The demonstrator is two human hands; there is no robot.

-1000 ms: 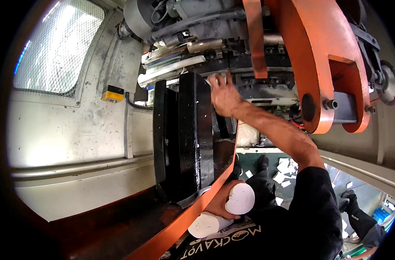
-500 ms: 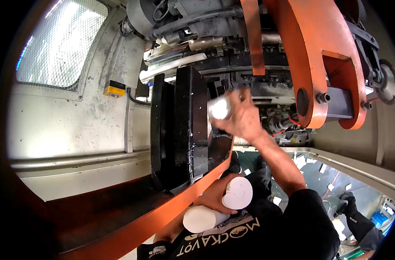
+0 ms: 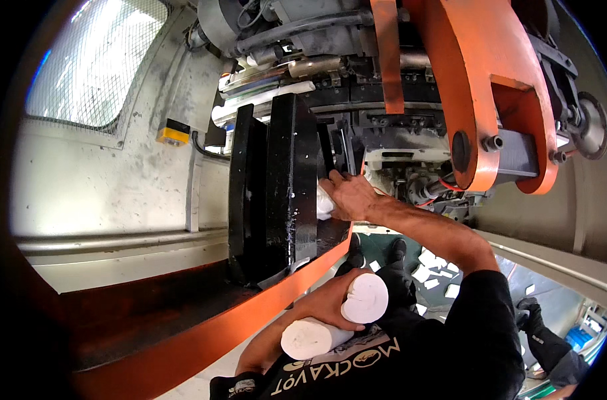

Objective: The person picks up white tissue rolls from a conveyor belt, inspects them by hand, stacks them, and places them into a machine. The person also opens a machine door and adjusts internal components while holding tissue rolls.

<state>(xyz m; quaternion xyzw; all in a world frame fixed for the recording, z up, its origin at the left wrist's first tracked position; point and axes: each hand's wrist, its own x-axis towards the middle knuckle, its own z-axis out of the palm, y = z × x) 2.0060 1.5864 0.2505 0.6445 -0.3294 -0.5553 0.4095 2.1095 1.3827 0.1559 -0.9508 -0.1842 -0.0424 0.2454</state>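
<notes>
My left hand (image 3: 329, 301) is against my black shirt, with its fingers wrapped around white paper rolls. One white roll (image 3: 366, 297) shows its round end above the hand, and another white roll (image 3: 310, 339) lies below it, against my forearm and chest. Ahead, my right hand (image 3: 352, 196) reaches to the right side of the black metal blocks (image 3: 294, 180). It grips a third white roll (image 3: 324, 203), low beside the nearer block. Part of that roll is hidden by my fingers and the block.
An orange rail (image 3: 250, 313) runs in front of me. At the upper right hangs a heavy orange bracket (image 3: 463, 73). Machine parts fill the back. A yellow-black switch box (image 3: 173, 132) is on the left wall. White scraps (image 3: 423, 272) litter the floor; another person's leg (image 3: 547, 337) shows at right.
My right hand has moved down and slightly left, bringing its white roll from the air to beside the black block. My left hand keeps its rolls in nearly the same place.
</notes>
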